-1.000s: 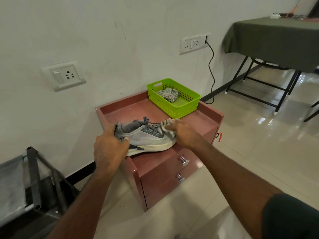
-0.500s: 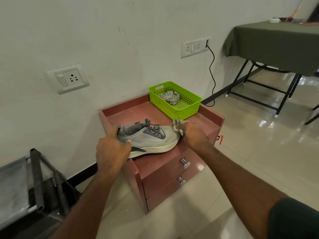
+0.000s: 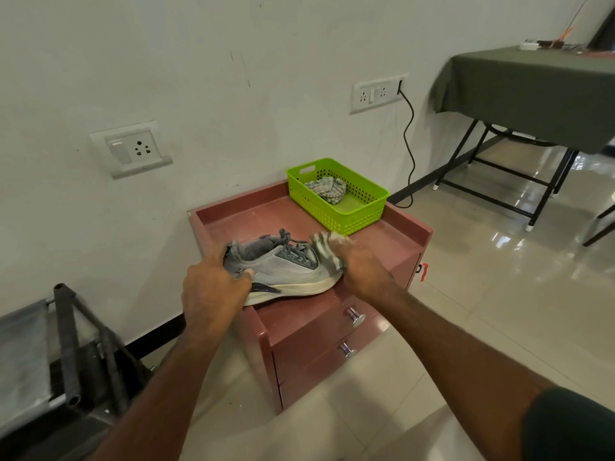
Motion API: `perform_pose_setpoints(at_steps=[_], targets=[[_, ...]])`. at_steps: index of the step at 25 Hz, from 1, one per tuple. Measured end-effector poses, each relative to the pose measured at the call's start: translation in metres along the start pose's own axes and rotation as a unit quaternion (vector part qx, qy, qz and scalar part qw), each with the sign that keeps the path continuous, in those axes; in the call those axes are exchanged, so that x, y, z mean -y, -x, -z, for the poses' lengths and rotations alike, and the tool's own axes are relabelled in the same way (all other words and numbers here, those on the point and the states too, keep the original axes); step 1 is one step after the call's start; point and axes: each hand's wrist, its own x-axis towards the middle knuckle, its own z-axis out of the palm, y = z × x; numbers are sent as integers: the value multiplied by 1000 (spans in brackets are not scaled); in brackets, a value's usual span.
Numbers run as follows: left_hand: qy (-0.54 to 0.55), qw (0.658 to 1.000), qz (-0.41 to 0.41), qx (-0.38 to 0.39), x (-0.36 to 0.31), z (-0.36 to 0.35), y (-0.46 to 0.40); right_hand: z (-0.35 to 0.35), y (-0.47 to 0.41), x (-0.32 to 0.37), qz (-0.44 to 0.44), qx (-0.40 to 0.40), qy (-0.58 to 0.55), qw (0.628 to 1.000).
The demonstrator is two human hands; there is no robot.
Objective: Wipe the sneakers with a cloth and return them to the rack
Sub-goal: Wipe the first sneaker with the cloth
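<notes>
Head view: grey sneaker [image 3: 283, 269] lying on top of the red cabinet [image 3: 404, 232], toe to the right. Left hand [image 3: 213, 287] curled round the heel, gripping. Right hand [image 3: 362, 266] clutching a striped cloth [image 3: 324, 249] against the toe. Behind, green basket [image 3: 362, 216] holding another rag [image 3: 326, 188].
</notes>
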Motion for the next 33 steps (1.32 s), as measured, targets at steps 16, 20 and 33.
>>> perform_pose_setpoints(at_steps=[16, 20, 33], targets=[[-7, 1000, -24, 17, -3, 9, 4, 15, 24, 85, -62, -51, -459, 885], [-11, 1000, -11, 15, -1, 12, -3, 10, 31, 68, -26, -88, -95, 991], [-18, 999, -24, 33, 1, 12, -5, 30, 8, 20, -116, -50, -363, 923]])
